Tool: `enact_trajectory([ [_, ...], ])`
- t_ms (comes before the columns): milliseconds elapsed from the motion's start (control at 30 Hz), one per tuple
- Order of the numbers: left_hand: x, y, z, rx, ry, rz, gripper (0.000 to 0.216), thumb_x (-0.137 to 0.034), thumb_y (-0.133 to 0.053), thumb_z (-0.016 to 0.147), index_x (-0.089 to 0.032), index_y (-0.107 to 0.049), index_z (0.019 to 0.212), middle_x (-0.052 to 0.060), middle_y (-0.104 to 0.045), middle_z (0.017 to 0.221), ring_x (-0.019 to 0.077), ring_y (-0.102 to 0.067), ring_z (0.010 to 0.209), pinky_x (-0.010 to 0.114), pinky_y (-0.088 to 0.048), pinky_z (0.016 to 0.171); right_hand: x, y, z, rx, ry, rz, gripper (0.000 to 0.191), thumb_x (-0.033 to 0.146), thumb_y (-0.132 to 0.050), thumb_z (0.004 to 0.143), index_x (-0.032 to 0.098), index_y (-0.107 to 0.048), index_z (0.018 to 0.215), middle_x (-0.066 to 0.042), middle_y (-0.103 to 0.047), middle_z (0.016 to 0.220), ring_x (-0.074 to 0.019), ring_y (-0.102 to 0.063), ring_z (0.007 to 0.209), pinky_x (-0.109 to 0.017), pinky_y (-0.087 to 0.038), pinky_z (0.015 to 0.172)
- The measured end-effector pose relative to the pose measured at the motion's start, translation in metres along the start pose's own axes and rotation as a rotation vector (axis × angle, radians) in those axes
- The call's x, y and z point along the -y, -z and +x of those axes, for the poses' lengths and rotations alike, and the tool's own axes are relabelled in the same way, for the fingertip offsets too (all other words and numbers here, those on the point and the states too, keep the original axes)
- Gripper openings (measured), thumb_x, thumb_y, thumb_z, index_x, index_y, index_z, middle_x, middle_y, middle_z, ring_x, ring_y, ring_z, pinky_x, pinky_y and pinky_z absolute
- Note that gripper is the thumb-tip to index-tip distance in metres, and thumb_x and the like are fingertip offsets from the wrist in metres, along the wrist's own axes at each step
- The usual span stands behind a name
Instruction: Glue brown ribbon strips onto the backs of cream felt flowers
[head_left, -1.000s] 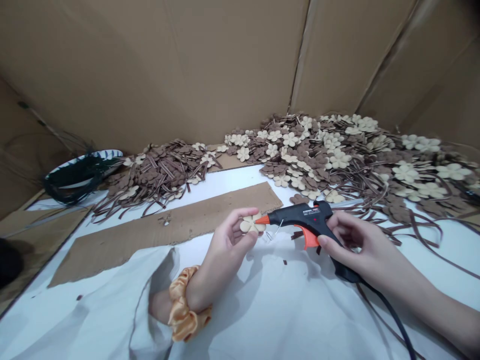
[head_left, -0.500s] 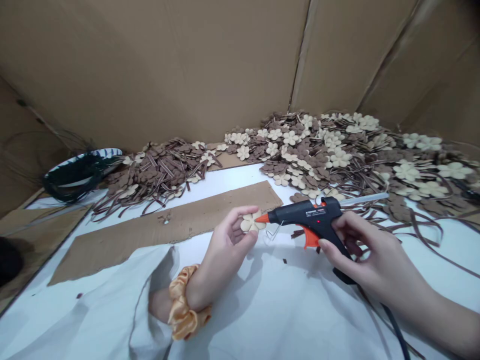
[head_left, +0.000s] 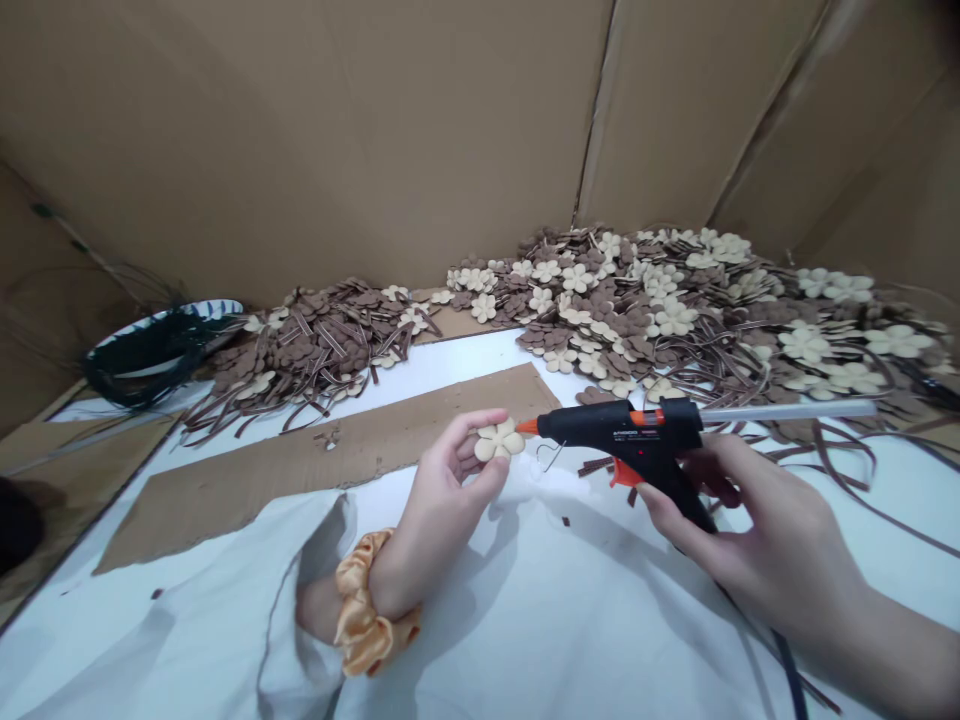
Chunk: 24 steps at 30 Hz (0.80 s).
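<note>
My left hand pinches a small cream flower between thumb and fingers, held just above the white cloth. An orange scrunchie sits on that wrist. My right hand grips the handle of a black glue gun with an orange nozzle and trigger. The nozzle tip touches the flower's right edge. A clear glue stick sticks out of the gun's back, pointing right.
Heaps of brown and cream flowers and brown strips lie along the cardboard back wall. A cardboard strip lies on the white cloth. A plate with dark wire sits far left. The gun's cord trails bottom right.
The glue gun has levelled out and its glue stick now shows fully behind it. My right hand shifted a little right and down. The flower stays pinched in my left hand.
</note>
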<state>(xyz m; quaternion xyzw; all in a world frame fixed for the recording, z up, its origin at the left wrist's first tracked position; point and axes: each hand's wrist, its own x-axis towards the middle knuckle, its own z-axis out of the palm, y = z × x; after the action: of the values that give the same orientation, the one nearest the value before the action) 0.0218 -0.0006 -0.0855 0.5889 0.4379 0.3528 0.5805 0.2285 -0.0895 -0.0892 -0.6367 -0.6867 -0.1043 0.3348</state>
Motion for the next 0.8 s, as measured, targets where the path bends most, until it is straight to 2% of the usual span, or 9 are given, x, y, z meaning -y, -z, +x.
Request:
enact_trajectory([
  [100, 0.001, 0.0, 0.0, -0.008, -0.008, 0.0, 0.034, -0.02, -0.058, 0.077, -0.015, -0.053, 0.11, 0.005, -0.065, 0.091, 0.0144, -0.059, 0.082, 0.021, -0.041, 0.062, -0.001, 0.003, 0.004, 0.14, -0.2, 0.17, 0.02, 0.037, -0.054, 0.08, 0.021, -0.044, 0.073, 0.004, -0.043, 0.057, -0.0107, -0.044, 0.049, -0.022, -0.037, 0.046],
  [200, 0.002, 0.001, 0.001, -0.002, -0.012, -0.002, 0.034, -0.02, -0.058, 0.077, -0.015, -0.053, 0.111, 0.004, -0.065, 0.091, 0.0142, -0.059, 0.083, 0.021, -0.041, 0.062, -0.003, 0.006, 0.008, 0.311, -0.417, 0.384, 0.024, 0.044, -0.052, 0.08, 0.02, -0.05, 0.077, 0.001, -0.053, 0.064, -0.0132, -0.051, 0.056, -0.023, -0.04, 0.049],
  [300, 0.002, 0.001, 0.002, 0.003, -0.011, -0.002, 0.033, -0.019, -0.057, 0.078, -0.016, -0.053, 0.111, 0.003, -0.065, 0.09, 0.0135, -0.058, 0.082, 0.021, -0.042, 0.064, -0.006, 0.007, 0.011, 0.421, -0.63, 0.555, 0.035, 0.051, -0.055, 0.076, 0.019, -0.055, 0.088, -0.002, -0.061, 0.07, -0.0158, -0.056, 0.059, -0.023, -0.041, 0.046],
  [400, 0.003, 0.001, 0.001, 0.015, -0.011, 0.008, 0.033, -0.019, -0.058, 0.078, -0.017, -0.053, 0.111, 0.003, -0.065, 0.09, 0.0135, -0.058, 0.083, 0.022, -0.043, 0.068, -0.008, 0.004, 0.012, 0.481, -0.768, 0.704, 0.035, 0.052, -0.056, 0.075, 0.019, -0.055, 0.087, -0.001, -0.062, 0.063, -0.0148, -0.055, 0.053, -0.023, -0.04, 0.044],
  [467, 0.003, 0.001, 0.001, 0.036, -0.011, 0.008, 0.033, -0.02, -0.058, 0.078, -0.018, -0.053, 0.111, 0.004, -0.065, 0.092, 0.014, -0.059, 0.084, 0.023, -0.043, 0.069, -0.008, 0.002, 0.012, 0.492, -0.805, 0.765, 0.033, 0.052, -0.057, 0.075, 0.019, -0.055, 0.077, 0.0, -0.06, 0.058, -0.0132, -0.052, 0.049, -0.023, -0.039, 0.044],
  [567, 0.003, 0.001, -0.001, 0.072, -0.01, 0.007, 0.034, -0.022, -0.057, 0.08, -0.018, -0.052, 0.113, 0.004, -0.065, 0.091, 0.014, -0.059, 0.08, 0.024, -0.044, 0.068, -0.003, 0.002, 0.013, 0.452, -0.836, 0.778, 0.039, 0.053, -0.056, 0.075, 0.018, -0.051, 0.058, 0.0, -0.054, 0.051, -0.0103, -0.045, 0.046, -0.022, -0.033, 0.043],
  [700, 0.003, 0.001, -0.002, 0.122, -0.023, 0.008, 0.034, -0.024, -0.056, 0.081, -0.019, -0.051, 0.115, 0.005, -0.065, 0.095, 0.0152, -0.059, 0.083, 0.026, -0.044, 0.072, 0.005, 0.005, 0.011, 0.395, -0.834, 0.883, 0.035, 0.052, -0.055, 0.077, 0.018, -0.062, 0.072, 0.002, -0.051, 0.05, -0.0115, -0.043, 0.048, -0.024, -0.029, 0.044],
  [733, 0.003, 0.001, -0.002, 0.135, -0.03, 0.004, 0.034, -0.024, -0.056, 0.082, -0.019, -0.051, 0.115, 0.006, -0.065, 0.097, 0.0155, -0.059, 0.084, 0.026, -0.044, 0.073, 0.006, 0.005, 0.011, 0.395, -0.825, 0.897, 0.034, 0.051, -0.055, 0.077, 0.018, -0.062, 0.072, 0.002, -0.05, 0.049, -0.012, -0.044, 0.049, -0.024, -0.029, 0.045],
  [800, 0.004, 0.001, -0.001, 0.155, -0.044, 0.001, 0.035, -0.025, -0.057, 0.082, -0.019, -0.05, 0.116, 0.006, -0.065, 0.097, 0.0154, -0.059, 0.083, 0.027, -0.044, 0.073, 0.007, 0.005, 0.009, 0.408, -0.826, 0.862, 0.038, 0.052, -0.055, 0.076, 0.018, -0.058, 0.06, 0.001, -0.049, 0.049, -0.0116, -0.043, 0.048, -0.024, -0.03, 0.044],
])
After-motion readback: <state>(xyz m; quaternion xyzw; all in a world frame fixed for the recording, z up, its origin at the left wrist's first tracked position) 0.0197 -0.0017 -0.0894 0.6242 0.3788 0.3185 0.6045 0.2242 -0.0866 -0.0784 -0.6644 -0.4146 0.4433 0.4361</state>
